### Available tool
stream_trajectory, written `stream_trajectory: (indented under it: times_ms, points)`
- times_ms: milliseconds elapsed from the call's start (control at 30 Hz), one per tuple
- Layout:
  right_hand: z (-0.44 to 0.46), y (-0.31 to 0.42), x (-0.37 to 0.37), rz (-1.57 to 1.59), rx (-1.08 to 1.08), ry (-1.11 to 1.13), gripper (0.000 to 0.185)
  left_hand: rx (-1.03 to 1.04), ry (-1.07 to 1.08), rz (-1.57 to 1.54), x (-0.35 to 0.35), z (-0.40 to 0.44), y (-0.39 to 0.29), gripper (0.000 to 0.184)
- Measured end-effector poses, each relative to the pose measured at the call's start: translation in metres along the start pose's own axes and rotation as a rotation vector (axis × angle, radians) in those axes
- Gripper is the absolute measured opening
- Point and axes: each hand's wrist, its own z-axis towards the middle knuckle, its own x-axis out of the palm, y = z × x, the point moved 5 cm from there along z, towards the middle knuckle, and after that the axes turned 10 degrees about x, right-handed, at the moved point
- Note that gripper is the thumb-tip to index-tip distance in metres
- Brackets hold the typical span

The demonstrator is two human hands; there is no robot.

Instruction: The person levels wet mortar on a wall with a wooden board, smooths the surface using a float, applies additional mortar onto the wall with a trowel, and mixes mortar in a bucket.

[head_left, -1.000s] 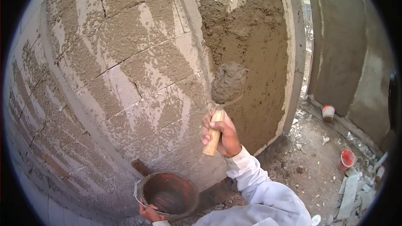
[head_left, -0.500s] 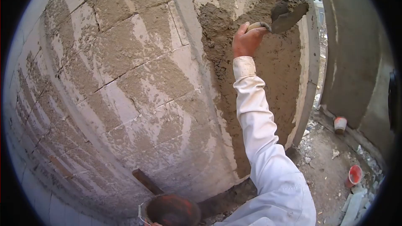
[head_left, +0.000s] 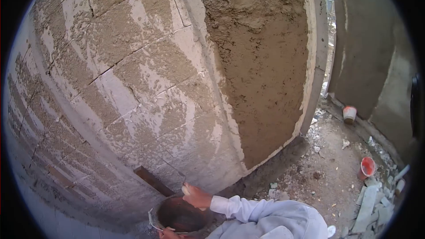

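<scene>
My right hand is closed around the handle of a trowel, just over the rim of a dark bucket. The trowel's blade shows almost edge-on, a thin line against the wall. At the bottom of the view, my left hand grips the bucket's near edge by its wire handle; part of it is cut off. Reddish-brown stains mark the inside of the bucket, and how much mortar it holds is hard to see. Wet brown mortar covers the wall strip between two pale vertical bands.
Left of the strip stands a block wall with patchy mortar. A wooden board leans behind the bucket. On the rubble-strewn ground to the right are a white-and-red bucket, a red-lined bucket and broken slabs. A grey plastered wall rises beyond.
My right hand has come down from the upper wall to the bucket with the trowel. The mortar lump on the blade is gone, and fresh mortar sits high on the strip. The view has shifted downward.
</scene>
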Motion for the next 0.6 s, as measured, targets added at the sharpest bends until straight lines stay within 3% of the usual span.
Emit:
stream_trajectory:
  times_ms: [67, 133, 200, 233, 267, 300, 333, 367, 400, 433, 467, 533, 600]
  points:
    - [0.013, -0.113, 0.012, 0.168, 0.469, 0.212, 0.019, -0.466, -0.008, -0.408, -0.004, -0.014, -0.002, 0.022]
    - [0.018, -0.246, 0.026, 1.085, 0.705, 0.253, 0.012, -0.51, 0.008, -0.383, 0.003, 0.001, 0.046, 0.028]
    - [-0.014, -0.31, -0.009, 1.123, 0.867, -0.118, 0.015, -0.531, -0.045, -0.43, 0.018, 0.004, 0.076, 0.03]
    - [-0.026, -0.37, -0.021, 1.166, 0.866, -0.157, 0.018, -0.527, -0.116, -0.486, 0.024, 0.005, 0.072, 0.031]
    - [-0.05, -0.422, -0.045, 0.693, 0.852, -0.342, 0.027, -0.52, -0.193, -0.515, 0.011, 0.005, 0.063, 0.032]
    - [-0.093, -0.433, -0.066, 0.268, 0.985, -0.386, 0.03, -0.49, -0.103, -0.44, -0.009, -0.003, 0.023, 0.015]
    - [-0.14, -0.433, -0.089, -0.232, 1.169, -0.362, 0.037, -0.439, -0.027, -0.332, 0.04, 0.013, 0.144, 0.006]
    - [-0.188, -0.427, -0.11, -0.606, 1.354, -0.323, 0.046, -0.498, 0.064, -0.238, 0.011, -0.008, 0.069, 0.007]
    - [-0.242, -0.474, -0.121, -0.836, 1.332, -0.35, 0.045, -0.54, 0.137, -0.119, 0.013, -0.017, 0.079, 0.006]
    - [-0.278, -0.526, -0.125, -1.003, 1.364, 0.01, 0.042, -0.461, 0.127, -0.022, 0.039, -0.014, 0.168, 0.007]
    - [-0.342, -0.529, -0.1, -0.824, 1.463, 0.002, 0.039, -0.403, 0.177, 0.189, 0.029, -0.023, 0.171, 0.015]
    - [-0.428, -0.492, -0.097, -0.51, 1.615, -0.074, 0.035, -0.477, 0.282, 0.034, 0.025, -0.043, 0.207, 0.024]
    - [-0.467, -0.466, -0.11, -0.21, 1.701, -0.189, 0.031, -0.424, 0.426, 0.32, 0.025, -0.05, 0.223, 0.025]
